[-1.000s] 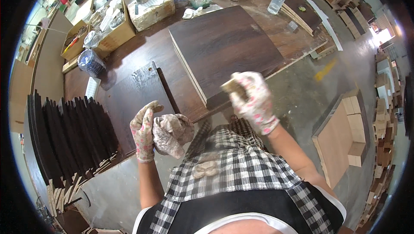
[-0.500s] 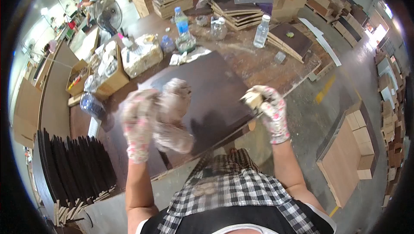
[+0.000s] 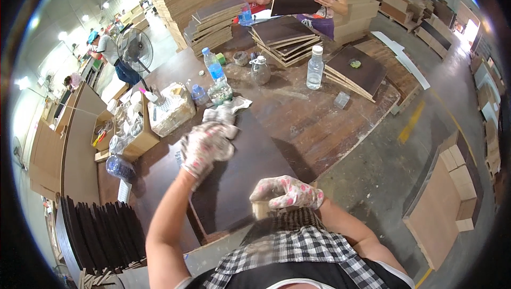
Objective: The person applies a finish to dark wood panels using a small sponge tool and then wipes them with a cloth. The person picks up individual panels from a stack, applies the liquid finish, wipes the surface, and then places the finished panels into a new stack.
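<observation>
A dark brown panel point(image 3: 255, 153) lies on the worktable before me. My left hand point(image 3: 202, 150), in a white floral glove, is closed on a crumpled whitish rag point(image 3: 222, 121) pressed to the panel's far left part; motion blurs both. Close to my body, at the panel's near right edge, my right hand point(image 3: 290, 192) wears a matching glove. Its fingers are closed round a small pale block point(image 3: 261, 209), which looks like wood and is partly covered by the glove.
Bottles, including a clear bottle point(image 3: 315, 68), and a glass jar point(image 3: 260, 71) stand beyond the panel. A cardboard box point(image 3: 141, 142) of clutter sits left, above dark strips point(image 3: 98, 230). Stacked boards point(image 3: 285, 39) lie farther back, where a co-worker holds a dark board point(image 3: 301, 1).
My left hand has moved right and away from me with the rag, onto the panel's far part. My right hand has come left and toward my body, bringing the block.
</observation>
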{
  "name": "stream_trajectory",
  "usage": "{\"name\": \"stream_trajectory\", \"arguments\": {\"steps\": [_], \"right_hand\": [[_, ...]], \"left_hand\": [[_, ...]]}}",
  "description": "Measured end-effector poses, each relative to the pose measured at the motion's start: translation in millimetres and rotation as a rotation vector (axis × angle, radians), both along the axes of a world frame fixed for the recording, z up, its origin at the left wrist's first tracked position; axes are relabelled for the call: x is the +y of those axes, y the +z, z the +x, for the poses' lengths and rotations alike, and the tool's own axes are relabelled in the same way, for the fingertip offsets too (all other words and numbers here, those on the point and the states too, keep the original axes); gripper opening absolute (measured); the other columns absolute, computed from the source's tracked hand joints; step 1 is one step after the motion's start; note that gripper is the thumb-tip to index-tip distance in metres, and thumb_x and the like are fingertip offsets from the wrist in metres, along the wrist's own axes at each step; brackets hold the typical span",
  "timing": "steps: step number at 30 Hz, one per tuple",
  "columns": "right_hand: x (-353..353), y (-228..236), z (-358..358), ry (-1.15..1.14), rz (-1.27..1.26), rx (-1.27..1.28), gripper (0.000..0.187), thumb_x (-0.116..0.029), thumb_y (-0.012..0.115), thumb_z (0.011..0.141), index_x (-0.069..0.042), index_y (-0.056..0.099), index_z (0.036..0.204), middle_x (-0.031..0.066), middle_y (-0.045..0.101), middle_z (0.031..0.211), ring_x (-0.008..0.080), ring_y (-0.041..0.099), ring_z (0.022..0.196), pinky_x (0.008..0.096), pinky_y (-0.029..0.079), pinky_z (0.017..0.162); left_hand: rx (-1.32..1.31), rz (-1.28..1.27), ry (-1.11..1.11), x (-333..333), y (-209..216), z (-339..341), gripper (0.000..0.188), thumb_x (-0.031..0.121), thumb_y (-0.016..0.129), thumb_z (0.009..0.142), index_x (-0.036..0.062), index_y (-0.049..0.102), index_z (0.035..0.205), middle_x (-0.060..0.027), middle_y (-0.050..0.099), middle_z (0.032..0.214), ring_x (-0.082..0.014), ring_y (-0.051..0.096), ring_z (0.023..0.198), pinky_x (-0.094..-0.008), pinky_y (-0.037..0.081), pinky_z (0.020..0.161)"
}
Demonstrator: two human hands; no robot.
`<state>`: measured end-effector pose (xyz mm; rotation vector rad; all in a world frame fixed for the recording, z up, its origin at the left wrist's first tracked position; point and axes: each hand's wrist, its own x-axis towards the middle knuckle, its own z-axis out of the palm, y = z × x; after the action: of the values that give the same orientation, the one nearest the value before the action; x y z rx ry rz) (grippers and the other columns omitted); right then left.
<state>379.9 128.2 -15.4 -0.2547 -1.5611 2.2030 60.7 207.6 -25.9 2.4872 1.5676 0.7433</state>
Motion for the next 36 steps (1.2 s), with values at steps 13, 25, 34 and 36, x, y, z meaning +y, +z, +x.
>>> {"name": "stream_trajectory", "arguments": {"steps": [13, 25, 34, 36], "right_hand": [[3, 8, 74, -0.479, -0.167, 0.335, 0.050, -0.043, 0.073, 0.083, 0.001, 0.065, 0.105, 0.0204, 0.063, 0.101, 0.0294, 0.061, 0.087, 0.0395, 0.054, 0.071], [58, -40, 89, -0.557, -0.280, 0.378, 0.038, -0.018, 0.066, 0.094, -0.002, 0.061, 0.128, 0.0197, 0.055, 0.140, 0.0355, 0.057, 0.126, 0.0487, 0.053, 0.103], [58, -15, 34, -0.644, -0.086, 0.061, 0.056, -0.022, 0.055, 0.102, -0.002, 0.038, 0.152, 0.0092, 0.042, 0.154, 0.0212, 0.052, 0.131, 0.0367, 0.047, 0.109], [52, -7, 24, -0.661, 0.103, -0.053, 0.057, -0.020, 0.055, 0.102, -0.001, 0.037, 0.152, 0.0097, 0.043, 0.154, 0.0189, 0.051, 0.131, 0.0319, 0.045, 0.109]], "left_hand": [[-0.059, -0.166, -0.477, -117, 22, 108, 0.054, 0.022, 0.082, 0.071, 0.0139, 0.067, 0.122, -0.0107, 0.058, 0.137, -0.0303, 0.046, 0.137, -0.0493, 0.040, 0.113], [-0.081, -0.074, 0.124, -161, 38, 30, 0.038, 0.003, 0.072, 0.069, 0.0049, 0.072, 0.108, -0.0225, 0.065, 0.123, -0.0400, 0.063, 0.108, -0.0447, 0.050, 0.093], [-1.331, -0.521, 0.589, -192, 39, 10, 0.030, 0.009, 0.061, 0.096, -0.0051, 0.062, 0.123, -0.0071, 0.071, 0.110, -0.0101, 0.067, 0.093, -0.0246, 0.055, 0.085], [-1.362, -0.560, 0.509, -193, 38, 10, 0.030, 0.009, 0.061, 0.096, -0.0044, 0.061, 0.123, -0.0053, 0.071, 0.107, -0.0091, 0.067, 0.091, -0.0245, 0.055, 0.084]]}}
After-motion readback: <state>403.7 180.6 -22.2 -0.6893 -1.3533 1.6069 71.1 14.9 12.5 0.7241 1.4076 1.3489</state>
